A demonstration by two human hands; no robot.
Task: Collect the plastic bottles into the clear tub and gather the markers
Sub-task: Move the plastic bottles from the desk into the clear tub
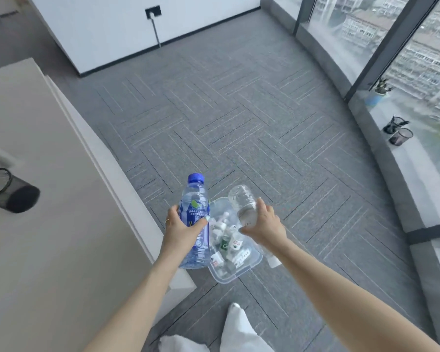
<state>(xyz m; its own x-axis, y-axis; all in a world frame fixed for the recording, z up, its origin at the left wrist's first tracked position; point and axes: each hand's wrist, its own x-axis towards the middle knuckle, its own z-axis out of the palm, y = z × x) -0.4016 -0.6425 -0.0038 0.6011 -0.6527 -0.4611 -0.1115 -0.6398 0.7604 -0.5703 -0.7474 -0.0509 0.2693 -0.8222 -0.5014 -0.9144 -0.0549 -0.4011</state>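
Note:
My left hand (182,228) grips a blue-tinted bottle (194,196) with a blue cap and a blue label, held upright at the tub's left side. My right hand (264,224) holds a clear plastic bottle (241,201), tilted with its base pointing away from me, over the tub. The clear tub (250,262) stands on the grey carpet below both hands and holds several small bottles (225,240) with white caps and labels. No markers are visible.
A beige table (48,199) fills the left side, with a black mesh cup (8,190) lying on it. A window ledge (414,174) on the right carries two dark mesh cups (396,130) and a small plant (379,90). Grey carpet (226,110) stretches ahead.

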